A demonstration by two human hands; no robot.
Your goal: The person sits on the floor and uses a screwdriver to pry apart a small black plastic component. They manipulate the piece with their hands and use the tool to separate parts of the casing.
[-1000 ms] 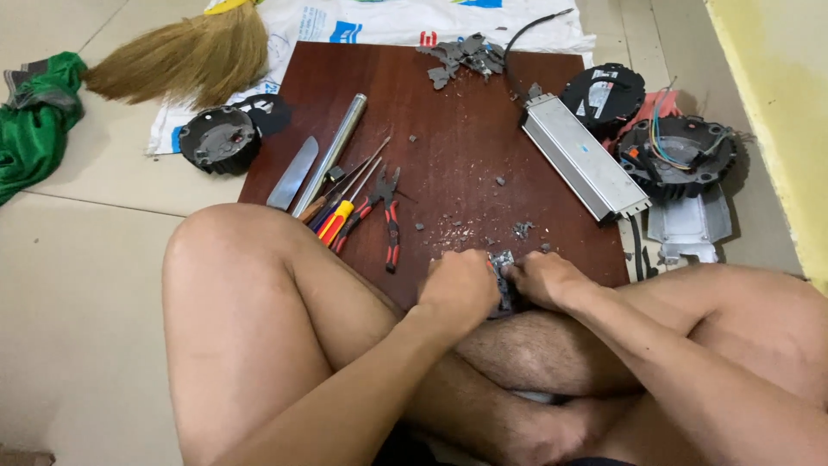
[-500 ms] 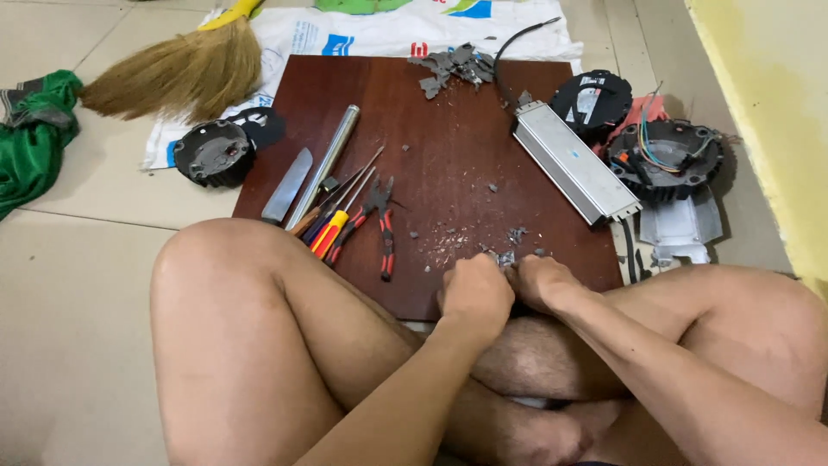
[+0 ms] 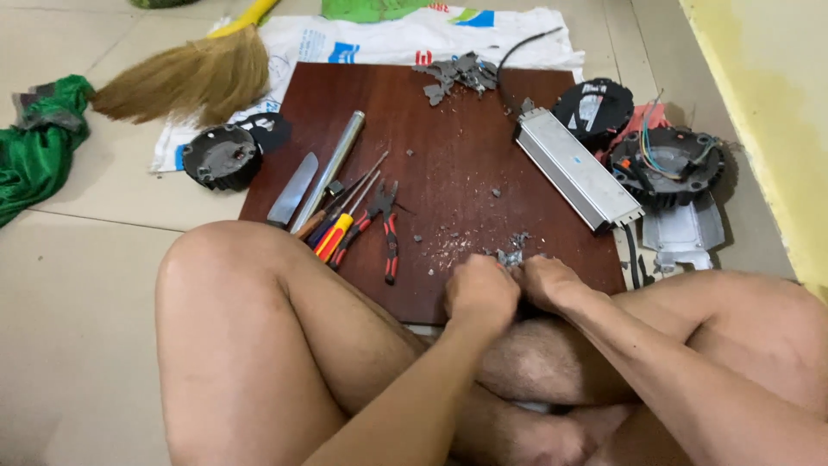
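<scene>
Dark wood board (image 3: 448, 147) on tiled floor (image 3: 78, 285), yellow wall (image 3: 768, 78) at rt.

On the board (image 3: 448, 138), the pliers (image 3: 385, 226) and screwdrivers (image 3: 341, 226) lie near its left edge, the long metal box (image 3: 576, 168) along its right edge, scrap pieces (image 3: 457, 73) at its far edge, both hands at its near edge.

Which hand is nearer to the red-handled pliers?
Left. The left hand lies just right of the pliers on the board; the right hand sits farther right, beyond it.
</scene>
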